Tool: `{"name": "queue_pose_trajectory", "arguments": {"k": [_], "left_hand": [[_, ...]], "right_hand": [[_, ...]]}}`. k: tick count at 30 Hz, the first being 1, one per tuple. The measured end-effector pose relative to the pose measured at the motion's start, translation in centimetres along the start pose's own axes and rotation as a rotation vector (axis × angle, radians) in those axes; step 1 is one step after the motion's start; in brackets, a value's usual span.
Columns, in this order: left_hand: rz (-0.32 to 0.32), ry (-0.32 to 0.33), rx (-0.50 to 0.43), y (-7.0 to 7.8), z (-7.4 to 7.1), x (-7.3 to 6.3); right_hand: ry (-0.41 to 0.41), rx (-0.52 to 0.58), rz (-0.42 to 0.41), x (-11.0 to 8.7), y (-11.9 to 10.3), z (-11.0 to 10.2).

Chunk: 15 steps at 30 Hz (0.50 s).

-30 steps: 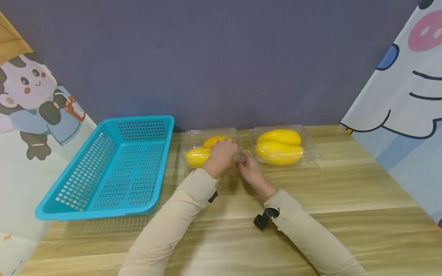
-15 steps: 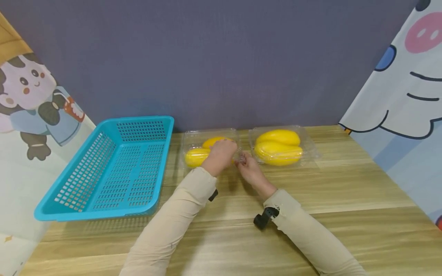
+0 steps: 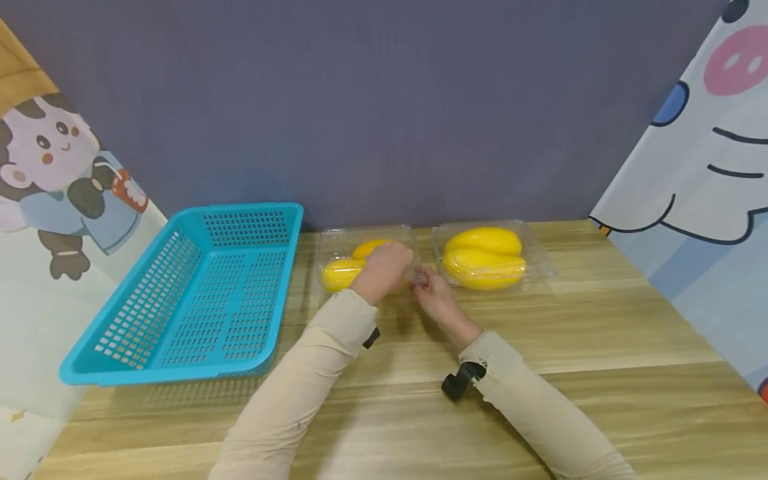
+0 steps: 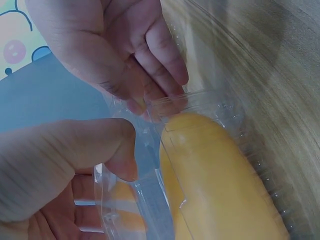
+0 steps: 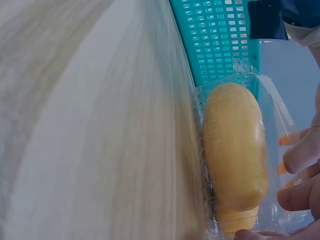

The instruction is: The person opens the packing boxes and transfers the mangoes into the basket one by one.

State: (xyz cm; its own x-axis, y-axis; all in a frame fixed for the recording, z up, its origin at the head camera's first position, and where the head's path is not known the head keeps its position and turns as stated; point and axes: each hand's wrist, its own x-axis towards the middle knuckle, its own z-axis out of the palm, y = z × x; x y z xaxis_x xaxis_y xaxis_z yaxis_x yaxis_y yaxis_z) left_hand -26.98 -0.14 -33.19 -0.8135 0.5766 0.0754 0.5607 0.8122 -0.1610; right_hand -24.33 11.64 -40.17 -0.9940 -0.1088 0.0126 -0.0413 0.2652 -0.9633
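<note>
A clear plastic clamshell box (image 3: 366, 233) holding smooth yellow oblong fruits (image 3: 342, 275) sits at the back of the table. My left hand (image 3: 387, 268) reaches over its right end and hides part of the fruit. In the left wrist view, my left thumb (image 4: 112, 147) and fingers grip the box's thin plastic wall from both sides. At the corner of the same box, my right hand (image 3: 438, 300) pinches the plastic edge between thumb and fingertips. A yellow fruit (image 5: 235, 145) lies inside, close beside the hands in the right wrist view.
A second clear clamshell box (image 3: 537, 250) with two yellow fruits (image 3: 485, 269) stands just right of my right hand. On the left is a turquoise perforated basket (image 3: 237, 300). A dark grey panel (image 3: 384, 120) rises behind the wooden table (image 3: 600, 333).
</note>
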Motion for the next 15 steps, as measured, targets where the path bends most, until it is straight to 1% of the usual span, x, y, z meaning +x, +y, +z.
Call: {"name": "queue_pose_trajectory", "arguments": {"k": [5,8,9,11,15], "left_hand": [[0.011,0.005,0.014,-0.1,-0.1,0.2],[0.016,0.004,0.002,-0.1,-0.2,0.3],[0.020,-0.003,-0.006,-0.2,-0.2,0.3],[0.016,-0.035,-0.051,-0.4,-0.5,0.5],[-0.029,-0.084,-0.124,-1.0,-1.4,0.8]], "right_hand": [[-0.005,-0.005,-0.001,0.0,-0.1,-0.1],[-0.002,-0.002,-0.005,0.1,0.0,-0.1],[0.001,-0.003,-0.003,0.1,0.0,-0.1],[0.001,0.001,-0.010,0.0,0.1,-0.1],[0.000,0.005,-0.036,-0.1,0.3,0.0]]}}
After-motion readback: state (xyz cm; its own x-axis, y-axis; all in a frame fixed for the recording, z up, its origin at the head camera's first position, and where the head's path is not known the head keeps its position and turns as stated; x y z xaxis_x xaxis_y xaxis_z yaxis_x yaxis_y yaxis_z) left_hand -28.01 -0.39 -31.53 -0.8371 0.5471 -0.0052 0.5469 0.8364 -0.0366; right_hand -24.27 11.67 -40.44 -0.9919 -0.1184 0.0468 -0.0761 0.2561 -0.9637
